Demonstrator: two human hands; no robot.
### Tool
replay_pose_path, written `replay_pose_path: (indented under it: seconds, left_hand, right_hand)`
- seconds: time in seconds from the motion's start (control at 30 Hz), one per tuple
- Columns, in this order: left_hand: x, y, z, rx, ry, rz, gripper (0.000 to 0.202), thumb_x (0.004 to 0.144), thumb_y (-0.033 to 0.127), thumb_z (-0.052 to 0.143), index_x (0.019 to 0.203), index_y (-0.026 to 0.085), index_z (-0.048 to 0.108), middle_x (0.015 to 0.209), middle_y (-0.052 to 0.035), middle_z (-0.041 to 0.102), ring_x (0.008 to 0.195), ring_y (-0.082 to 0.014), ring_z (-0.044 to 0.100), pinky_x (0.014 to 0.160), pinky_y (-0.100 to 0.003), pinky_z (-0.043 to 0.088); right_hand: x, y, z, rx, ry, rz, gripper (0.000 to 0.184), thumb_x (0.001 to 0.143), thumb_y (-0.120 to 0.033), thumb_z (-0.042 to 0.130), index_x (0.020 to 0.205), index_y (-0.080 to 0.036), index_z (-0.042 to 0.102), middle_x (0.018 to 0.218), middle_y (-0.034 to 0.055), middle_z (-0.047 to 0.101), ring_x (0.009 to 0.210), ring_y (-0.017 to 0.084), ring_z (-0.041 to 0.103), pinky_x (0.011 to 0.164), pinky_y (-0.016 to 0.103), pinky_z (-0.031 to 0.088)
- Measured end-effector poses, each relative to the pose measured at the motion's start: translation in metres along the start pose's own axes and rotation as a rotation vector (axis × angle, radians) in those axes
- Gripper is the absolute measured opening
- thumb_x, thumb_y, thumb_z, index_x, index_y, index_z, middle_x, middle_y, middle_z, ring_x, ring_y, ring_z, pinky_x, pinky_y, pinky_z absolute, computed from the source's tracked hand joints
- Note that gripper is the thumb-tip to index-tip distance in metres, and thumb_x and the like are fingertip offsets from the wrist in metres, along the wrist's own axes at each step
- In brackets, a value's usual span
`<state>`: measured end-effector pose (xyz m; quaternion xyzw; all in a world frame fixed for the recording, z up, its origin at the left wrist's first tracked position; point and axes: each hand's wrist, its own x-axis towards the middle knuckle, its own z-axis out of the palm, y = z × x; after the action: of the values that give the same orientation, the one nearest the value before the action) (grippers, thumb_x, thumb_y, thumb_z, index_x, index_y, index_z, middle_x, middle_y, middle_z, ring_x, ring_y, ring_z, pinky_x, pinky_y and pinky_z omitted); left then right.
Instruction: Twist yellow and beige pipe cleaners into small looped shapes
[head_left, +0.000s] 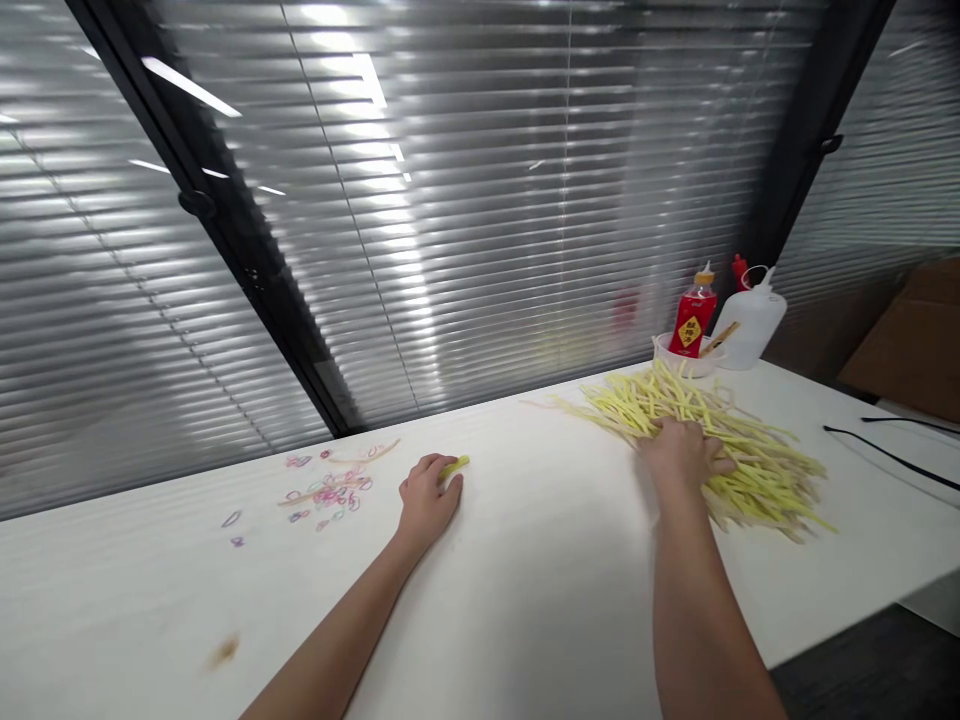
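My left hand (pixel 431 500) rests on the white table with its fingers closed around a short, thin bundle of yellow strips (pixel 456 466). Only the end of that bundle sticks out past the fingertips. On the right, my right hand (pixel 682 455) is down in a loose heap of long, thin yellow strips (pixel 757 470), some of them paler and tan. Its fingers curl into the strips, and the fingertips are partly hidden there. What the strips are made of I cannot tell.
Small coloured loops like rubber bands (pixel 334 492) lie scattered at the left. Behind the heap stand a red-labelled bottle (pixel 691 320), a pale bowl (pixel 705 362) and a white squeeze bottle (pixel 754 320). Glasses' black temples (pixel 900 460) reach in from the right. Blinds (pixel 480 200) line the back.
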<state>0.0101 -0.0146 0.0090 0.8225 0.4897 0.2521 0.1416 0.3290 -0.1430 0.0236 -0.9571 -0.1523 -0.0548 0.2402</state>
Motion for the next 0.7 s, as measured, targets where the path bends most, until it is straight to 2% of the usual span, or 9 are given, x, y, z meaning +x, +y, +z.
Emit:
replay_pose_path:
  seconds: [0.1,0.2,0.3,0.4,0.47,0.6,0.7]
  left_hand:
    - [0.000,0.001,-0.001,-0.005,-0.004,-0.006,0.026,0.081,0.031,0.048,0.103,0.027,0.061,0.116,-0.0050,0.057,0.110,-0.0254,0.051,0.092,-0.046,0.036]
    - [-0.001,0.001,-0.001,-0.007,-0.012,-0.011,0.026,0.081,0.032,0.048,0.103,0.027,0.061,0.116,-0.0051,0.057,0.110,-0.0254,0.051,0.092,-0.046,0.036]
    - [-0.001,0.001,-0.001,-0.006,-0.014,-0.009,0.026,0.081,0.032,0.048,0.103,0.027,0.061,0.116,-0.0050,0.057,0.110,-0.0256,0.051,0.091,-0.046,0.036]
    - [0.000,0.001,-0.001,-0.002,-0.015,-0.012,0.026,0.081,0.032,0.048,0.104,0.027,0.061,0.116,-0.0050,0.057,0.111,-0.0259,0.051,0.091,-0.046,0.036]
    - [0.000,0.001,-0.001,0.002,-0.013,-0.010,0.026,0.081,0.032,0.048,0.103,0.027,0.061,0.116,-0.0050,0.058,0.111,-0.0257,0.051,0.091,-0.045,0.036]
    - [0.000,0.001,-0.001,0.009,-0.007,-0.004,0.026,0.081,0.032,0.049,0.103,0.027,0.061,0.116,-0.0050,0.058,0.111,-0.0255,0.052,0.092,-0.044,0.037]
    - [0.000,0.000,0.000,0.014,-0.002,0.002,0.026,0.081,0.032,0.049,0.103,0.027,0.062,0.115,-0.0049,0.058,0.110,-0.0254,0.052,0.091,-0.043,0.038]
  right_hand:
    - [-0.001,0.001,0.001,0.099,0.121,-0.008,0.025,0.076,-0.024,0.053,0.096,-0.025,0.068,0.104,0.0107,0.060,0.102,0.035,0.042,0.082,0.056,0.024]
    - [-0.002,0.002,0.000,0.203,0.299,-0.015,0.025,0.078,-0.023,0.051,0.096,-0.025,0.068,0.102,0.0088,0.063,0.100,0.032,0.042,0.083,0.056,0.022]
    - [-0.006,0.002,-0.007,0.280,0.453,-0.022,0.026,0.080,-0.023,0.050,0.100,-0.025,0.067,0.106,0.0084,0.062,0.104,0.032,0.040,0.085,0.055,0.021]
    - [-0.012,0.000,-0.016,0.304,0.528,-0.028,0.027,0.082,-0.024,0.047,0.102,-0.025,0.065,0.113,0.0080,0.058,0.110,0.033,0.036,0.086,0.055,0.021]
    - [-0.015,-0.001,-0.021,0.264,0.507,-0.030,0.027,0.082,-0.026,0.047,0.104,-0.027,0.064,0.122,0.0075,0.052,0.114,0.034,0.033,0.088,0.056,0.021]
    - [-0.017,-0.001,-0.020,0.107,0.300,0.073,0.031,0.076,-0.032,0.055,0.106,-0.024,0.061,0.135,0.0132,0.035,0.119,0.040,0.028,0.090,0.061,0.023]
    - [-0.014,0.000,-0.017,0.050,0.199,0.136,0.041,0.073,-0.034,0.060,0.112,-0.020,0.058,0.145,0.0188,0.017,0.126,0.047,0.018,0.089,0.068,0.020]
